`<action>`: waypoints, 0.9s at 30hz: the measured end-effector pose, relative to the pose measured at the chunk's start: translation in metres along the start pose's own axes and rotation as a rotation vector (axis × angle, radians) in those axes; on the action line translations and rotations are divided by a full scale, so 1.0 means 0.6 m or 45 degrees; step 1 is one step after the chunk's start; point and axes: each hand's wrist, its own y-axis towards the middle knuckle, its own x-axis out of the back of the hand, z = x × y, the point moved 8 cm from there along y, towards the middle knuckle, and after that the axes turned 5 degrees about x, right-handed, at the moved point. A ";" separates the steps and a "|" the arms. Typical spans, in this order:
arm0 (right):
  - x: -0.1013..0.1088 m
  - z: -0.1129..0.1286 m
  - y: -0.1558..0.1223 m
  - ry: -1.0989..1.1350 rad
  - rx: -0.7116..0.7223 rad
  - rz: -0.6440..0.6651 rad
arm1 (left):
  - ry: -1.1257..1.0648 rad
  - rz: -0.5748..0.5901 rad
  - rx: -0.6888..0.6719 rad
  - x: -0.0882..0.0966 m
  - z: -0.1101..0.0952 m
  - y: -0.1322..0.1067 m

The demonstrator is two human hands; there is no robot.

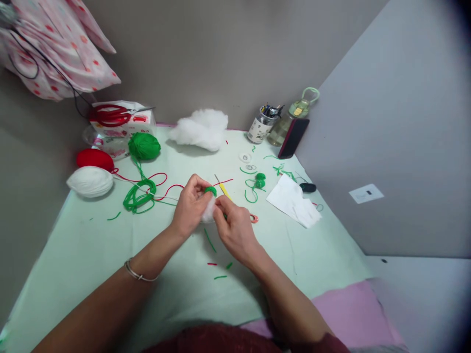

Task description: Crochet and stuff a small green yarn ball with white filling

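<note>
Over the middle of the table, my left hand (189,210) pinches a small green crocheted piece (211,190) between thumb and fingers. My right hand (237,226) is closed on a tuft of white stuffing (208,211) just below the green piece, touching or nearly touching it. The fingertips partly hide both. Just beyond my hands lies a yellow-handled crochet hook (224,190). An orange handle loop (253,218) sticks out from behind my right hand. Farther right are small green crocheted balls (260,181) with loose yarn tails.
Green (144,146), red (94,160) and white yarn balls (90,181) stand left, their strands running toward my hands. A stuffing heap (202,129) lies behind. Red-handled scissors (110,115) rest on a box. Right are a pen holder (259,128), bottle (280,131), phone (293,138) and white paper (292,200).
</note>
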 end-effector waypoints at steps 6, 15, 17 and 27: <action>0.014 -0.038 0.015 0.375 -0.138 -0.131 | -0.052 0.087 0.032 -0.011 0.001 -0.009; 0.051 -0.020 0.013 0.324 -0.075 -0.217 | -0.028 0.413 0.033 -0.025 -0.034 -0.017; 0.047 -0.020 0.011 0.289 -0.072 -0.150 | -0.040 0.428 0.035 -0.023 -0.032 -0.014; 0.015 0.001 -0.003 0.155 -0.006 -0.029 | 0.011 0.043 0.038 -0.007 -0.004 -0.006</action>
